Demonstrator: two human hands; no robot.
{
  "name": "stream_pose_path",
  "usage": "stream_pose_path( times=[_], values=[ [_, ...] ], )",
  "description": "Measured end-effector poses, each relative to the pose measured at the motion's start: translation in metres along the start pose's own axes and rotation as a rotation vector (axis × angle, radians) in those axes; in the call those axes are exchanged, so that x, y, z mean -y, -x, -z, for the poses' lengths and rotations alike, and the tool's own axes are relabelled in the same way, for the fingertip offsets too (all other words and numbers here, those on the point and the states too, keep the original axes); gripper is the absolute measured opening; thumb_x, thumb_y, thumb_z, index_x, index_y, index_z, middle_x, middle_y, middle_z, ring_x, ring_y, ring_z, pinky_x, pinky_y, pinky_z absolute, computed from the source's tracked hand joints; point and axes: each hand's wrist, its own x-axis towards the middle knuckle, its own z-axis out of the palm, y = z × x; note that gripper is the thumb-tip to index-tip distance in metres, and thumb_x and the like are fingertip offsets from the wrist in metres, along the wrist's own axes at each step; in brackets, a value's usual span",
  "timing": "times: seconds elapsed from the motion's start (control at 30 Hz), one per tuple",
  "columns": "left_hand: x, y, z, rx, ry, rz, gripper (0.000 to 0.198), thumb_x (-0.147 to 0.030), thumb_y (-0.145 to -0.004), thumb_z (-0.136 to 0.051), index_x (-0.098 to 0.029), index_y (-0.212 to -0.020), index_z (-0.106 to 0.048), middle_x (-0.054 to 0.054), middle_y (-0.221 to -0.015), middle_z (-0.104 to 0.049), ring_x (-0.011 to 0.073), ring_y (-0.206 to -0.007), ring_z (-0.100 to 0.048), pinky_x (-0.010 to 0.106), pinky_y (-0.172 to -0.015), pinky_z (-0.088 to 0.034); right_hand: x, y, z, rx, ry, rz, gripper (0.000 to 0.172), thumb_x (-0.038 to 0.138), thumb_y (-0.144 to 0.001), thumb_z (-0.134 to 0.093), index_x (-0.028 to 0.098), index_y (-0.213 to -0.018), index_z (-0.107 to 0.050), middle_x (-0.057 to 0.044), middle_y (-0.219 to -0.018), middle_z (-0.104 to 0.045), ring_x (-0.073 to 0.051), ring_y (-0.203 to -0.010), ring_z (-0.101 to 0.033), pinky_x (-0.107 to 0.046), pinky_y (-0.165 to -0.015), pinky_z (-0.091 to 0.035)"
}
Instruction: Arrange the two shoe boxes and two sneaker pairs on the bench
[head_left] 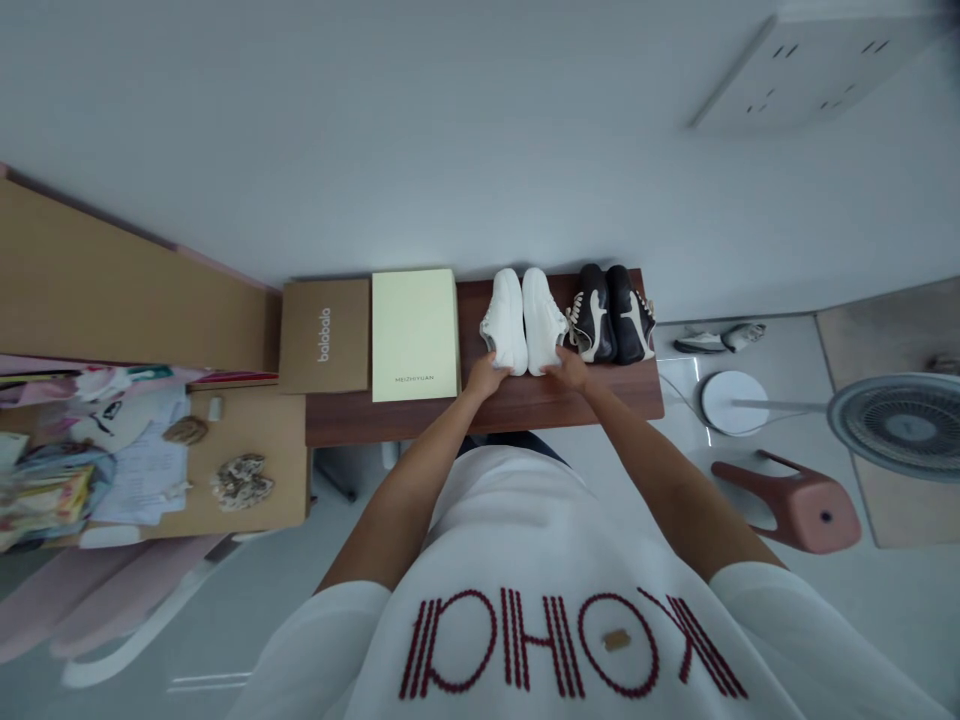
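Note:
A pair of white sneakers (523, 318) stands side by side on a dark wooden bench (487, 405), toes to the wall. My left hand (486, 375) is closed on the heel of the left white shoe. At the heel of the right white shoe my right hand (570, 368) grips too. A pair of black and cream sneakers (613, 313) stands right of them, touching the white pair. On the left of the bench lie a pale yellow box (414, 335) and a brown box (325, 335).
A light wooden desk (277, 445) with papers and small items stands to the left. A pink stool (795, 500), a fan (900, 425) with a round white base (731, 402), and loose shoes (718, 338) are on the floor to the right.

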Motion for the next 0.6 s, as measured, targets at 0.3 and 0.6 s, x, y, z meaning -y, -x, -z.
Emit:
stream_pose_path(
  times=[0.3, 0.6],
  values=[
    [-0.031, 0.021, 0.010, 0.123, -0.704, -0.153, 0.037, -0.033, -0.101, -0.064, -0.016, -0.134, -0.067, 0.017, -0.123, -0.077, 0.0311, -0.123, -0.070, 0.035, -0.104, -0.047, 0.050, 0.026, -0.010, 0.118, 0.756, 0.080, 0.026, 0.036, -0.102, -0.061, 0.020, -0.122, -0.066, -0.015, -0.131, -0.073, -0.029, -0.114, -0.071, -0.035, -0.090, -0.054],
    [-0.034, 0.021, 0.005, 0.102, -0.836, -0.187, 0.033, -0.019, -0.104, -0.049, -0.013, -0.128, -0.069, 0.019, -0.118, -0.079, 0.0293, -0.117, -0.072, 0.039, -0.104, -0.044, 0.078, 0.025, -0.038, 0.154, 0.914, 0.076, 0.024, 0.029, -0.107, -0.055, 0.018, -0.127, -0.063, -0.018, -0.137, -0.070, -0.028, -0.120, -0.070, -0.034, -0.090, -0.057]
  ],
)
